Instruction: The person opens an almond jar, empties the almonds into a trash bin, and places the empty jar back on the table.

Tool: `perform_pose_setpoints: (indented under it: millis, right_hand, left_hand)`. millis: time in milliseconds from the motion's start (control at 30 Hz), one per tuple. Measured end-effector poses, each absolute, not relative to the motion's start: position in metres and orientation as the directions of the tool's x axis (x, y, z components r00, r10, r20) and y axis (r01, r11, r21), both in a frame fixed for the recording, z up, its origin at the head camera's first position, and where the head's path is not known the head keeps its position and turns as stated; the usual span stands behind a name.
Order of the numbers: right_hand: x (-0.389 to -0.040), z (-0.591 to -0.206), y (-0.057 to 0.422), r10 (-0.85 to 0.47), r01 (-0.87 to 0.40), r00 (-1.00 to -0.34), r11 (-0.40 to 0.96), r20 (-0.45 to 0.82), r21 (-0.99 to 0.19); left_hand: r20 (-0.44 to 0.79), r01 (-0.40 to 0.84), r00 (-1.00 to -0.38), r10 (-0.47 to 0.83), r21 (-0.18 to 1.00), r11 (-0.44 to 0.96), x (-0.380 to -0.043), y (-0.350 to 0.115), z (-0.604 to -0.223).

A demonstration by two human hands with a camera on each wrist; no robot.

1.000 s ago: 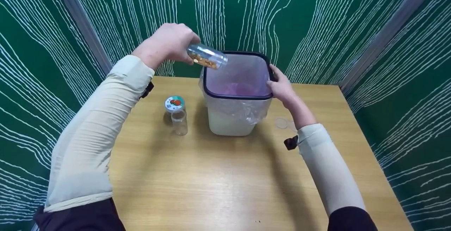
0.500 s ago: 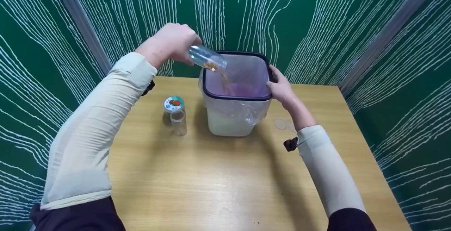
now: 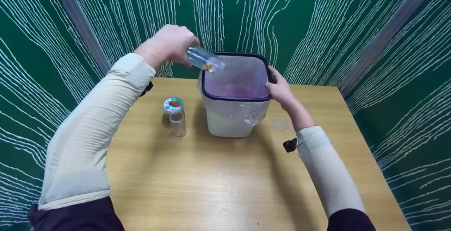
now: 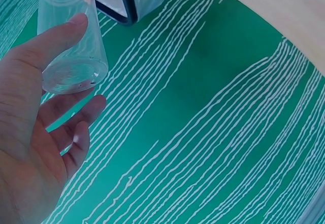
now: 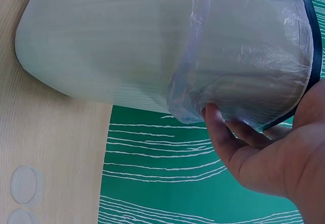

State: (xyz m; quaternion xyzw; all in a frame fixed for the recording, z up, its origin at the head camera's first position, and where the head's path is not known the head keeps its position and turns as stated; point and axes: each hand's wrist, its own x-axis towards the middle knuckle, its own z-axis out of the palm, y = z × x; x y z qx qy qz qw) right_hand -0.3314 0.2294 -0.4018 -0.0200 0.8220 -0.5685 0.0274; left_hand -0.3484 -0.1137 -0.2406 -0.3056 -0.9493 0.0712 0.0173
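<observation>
My left hand (image 3: 171, 44) grips a clear plastic jar (image 3: 202, 57) near its base, thumb on one side and fingers on the other in the left wrist view. The jar tilts mouth-down over the left rim of a white trash bin (image 3: 230, 122). A few yellow-brown pieces (image 3: 208, 68) lie inside near its mouth. A clear bag (image 5: 244, 41) lines the bin and folds over its dark rim (image 3: 236, 99). On the right side, my right hand (image 3: 280, 89) holds that rim, thumb on the inner side and fingers against the bag outside. The bin's bottom is mostly hidden.
Left of the bin stand a jar with a printed lid (image 3: 173, 104) and an open clear jar (image 3: 178, 127) in front of it. Flat clear discs (image 3: 280, 124) lie to the right, partly behind the right forearm. A green wall rises behind the wooden table (image 3: 211, 185).
The left hand's jar has tipped slightly further down. Most of the yellow-brown pieces have poured into the bin, leaving a few near the mouth. The right hand keeps its place.
</observation>
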Motion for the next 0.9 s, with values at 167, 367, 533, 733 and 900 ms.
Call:
perform_pose_setpoints:
  millis: [167, 367, 533, 733, 900]
  right_hand:
    - [-0.331, -0.399, 0.230, -0.050, 0.010, -0.998, 0.340, -0.029, -0.940]
    - [-0.330, -0.403, 0.228, -0.050, 0.029, -0.998, 0.339, -0.049, -0.940]
    - [-0.329, -0.407, 0.226, -0.051, 0.020, -0.998, 0.338, -0.039, -0.941]
    - [-0.328, -0.408, 0.226, -0.055, 0.019, -0.998, 0.336, -0.040, -0.942]
    - [-0.329, -0.406, 0.227, -0.053, 0.019, -0.998, 0.321, -0.039, -0.947]
  left_hand:
    - [0.017, 0.595, -0.794, 0.607, -0.178, 0.784, -0.347, -0.111, -0.239]
    - [0.012, 0.602, -0.789, 0.614, -0.187, 0.776, -0.347, -0.108, -0.244]
    - [0.021, 0.605, -0.787, 0.617, -0.165, 0.779, -0.347, -0.108, -0.252]
    - [0.029, 0.613, -0.781, 0.623, -0.154, 0.775, -0.348, -0.109, -0.257]
    - [0.027, 0.621, -0.774, 0.632, -0.159, 0.767, -0.348, -0.107, -0.257]
